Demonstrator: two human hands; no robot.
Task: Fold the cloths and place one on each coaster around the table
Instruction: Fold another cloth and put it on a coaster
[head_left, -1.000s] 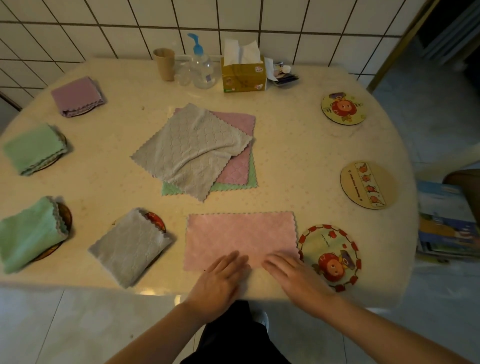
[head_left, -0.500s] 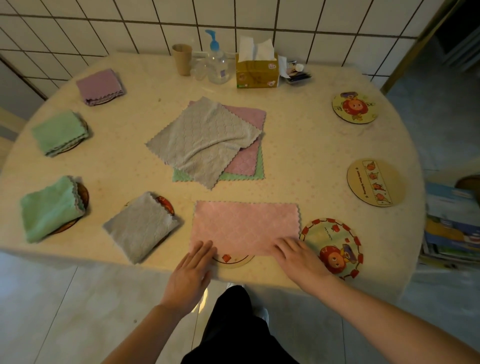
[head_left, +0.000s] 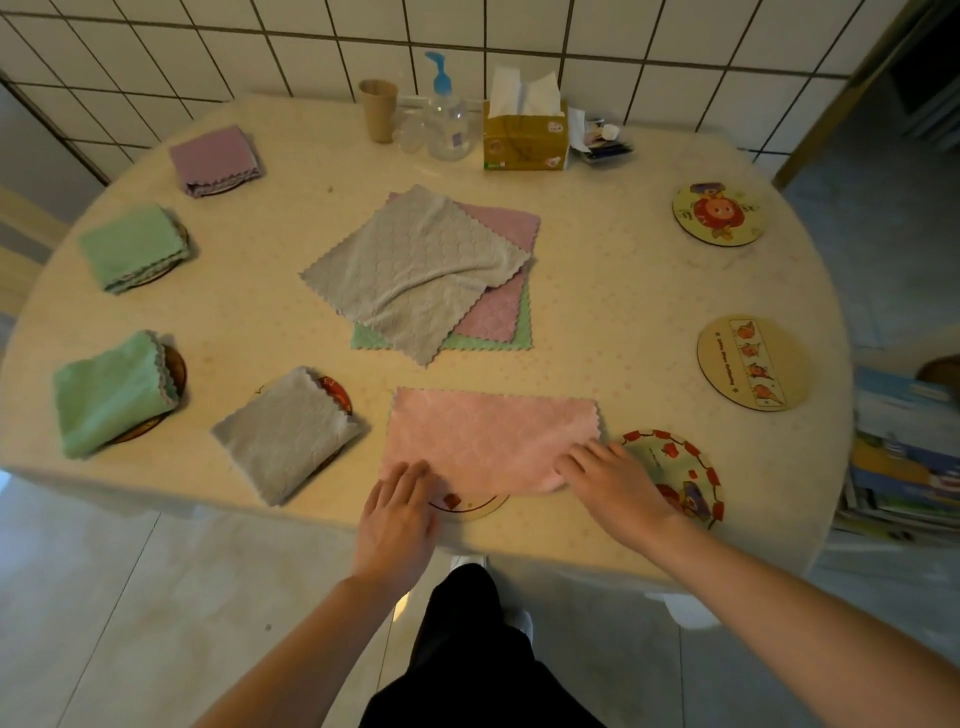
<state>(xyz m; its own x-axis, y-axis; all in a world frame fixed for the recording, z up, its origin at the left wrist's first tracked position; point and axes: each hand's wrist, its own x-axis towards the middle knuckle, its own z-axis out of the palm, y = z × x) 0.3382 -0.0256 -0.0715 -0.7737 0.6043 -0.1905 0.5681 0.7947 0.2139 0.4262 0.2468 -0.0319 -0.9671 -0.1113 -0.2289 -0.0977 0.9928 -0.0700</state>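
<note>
Fingers of your left hand (head_left: 397, 512) and right hand (head_left: 613, 480) lay straight and flat, pressing the near corners of the pink half-folded microfibre cloth (head_left: 491, 439), which rested over a round printed coaster (head_left: 470, 505) at the cream round table's (head_left: 623, 322) near edge.

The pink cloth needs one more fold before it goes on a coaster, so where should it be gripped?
Pinch the pink cloth at its right short edge, coming from the right; it lies flat as a wide rectangle, so that edge carries leftward.
</note>
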